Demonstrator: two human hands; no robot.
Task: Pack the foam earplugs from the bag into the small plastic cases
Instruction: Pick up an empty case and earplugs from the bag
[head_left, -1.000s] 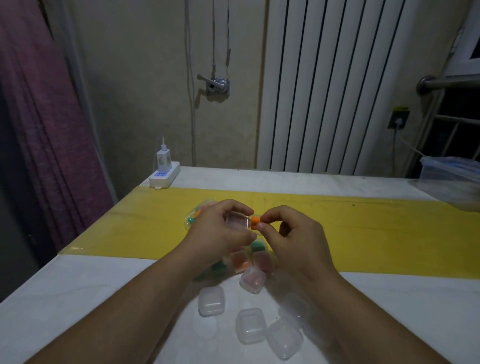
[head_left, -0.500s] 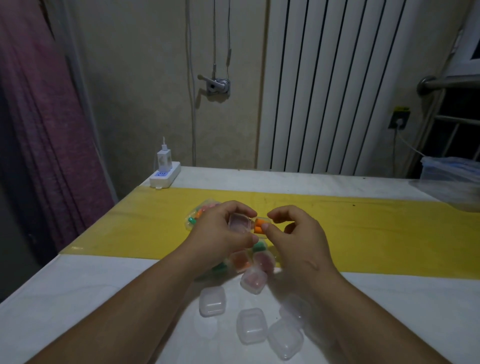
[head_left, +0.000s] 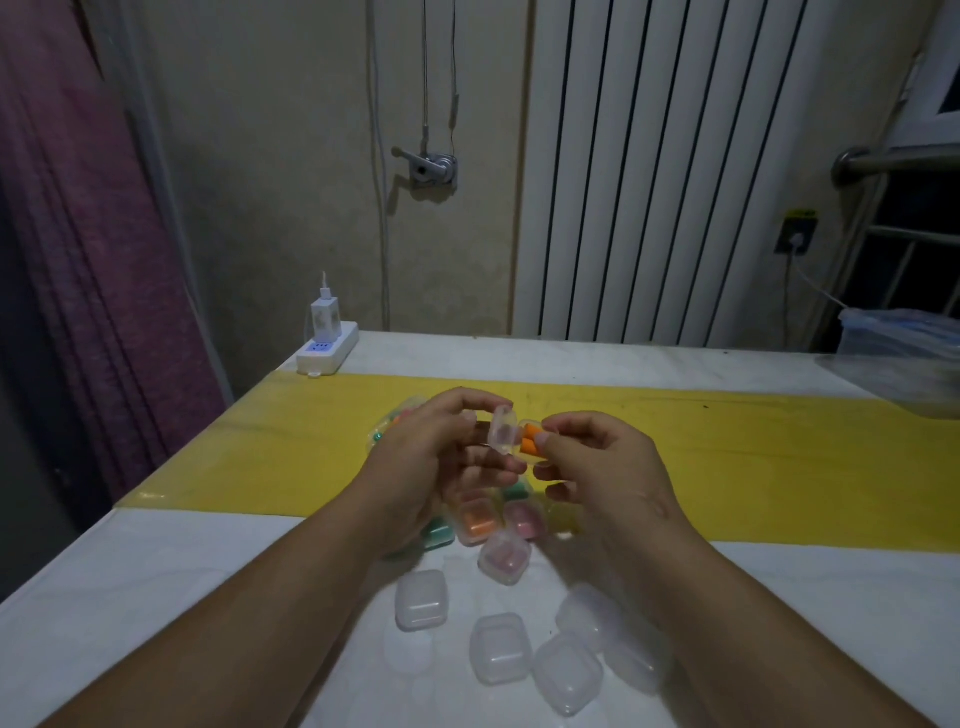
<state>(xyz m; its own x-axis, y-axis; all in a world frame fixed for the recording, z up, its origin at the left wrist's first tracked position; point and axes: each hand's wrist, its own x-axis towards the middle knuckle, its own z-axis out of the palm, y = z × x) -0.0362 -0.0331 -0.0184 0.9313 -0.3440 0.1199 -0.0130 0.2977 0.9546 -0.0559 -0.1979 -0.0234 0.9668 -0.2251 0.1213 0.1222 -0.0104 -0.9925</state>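
Two hands: both hold one small clear open case (head_left: 503, 431) in the air above the table, between the fingertips.
Left hand (head_left: 431, 457): fingers curled, forefinger and thumb pinching the lid side of the case; the lid stands nearly upright.
Right hand (head_left: 597, 462): narrow pinch on the base side, the thumb tip just beside the orange earplugs (head_left: 529, 439); the other fingers are curled under.
Contents: a pair of orange earplugs lies side by side in the base half of the case.
Pose: both forearms come in from the bottom edge and meet over the near edge of the yellow strip (head_left: 779, 467); the backs of the hands face the camera.
Bag (head_left: 395, 423): a clear bag with coloured earplugs lies on the yellow strip, just behind the left hand and partly hidden by it.
Filled cases (head_left: 475, 522): several shut cases with orange, pink and green contents sit clustered under the hands, at the strip's near edge.
Empty cases (head_left: 501, 647): about five shut clear ones lie loosely on the white table (head_left: 156, 597), nearer the camera.
Far left corner: a white power strip (head_left: 327, 348) with a charger (head_left: 324, 314) plugged in.
Right edge: a clear plastic tub (head_left: 904, 343).
Room: dim light, a white ribbed radiator (head_left: 675, 171) on the back wall, a purple curtain (head_left: 78, 260) at left.
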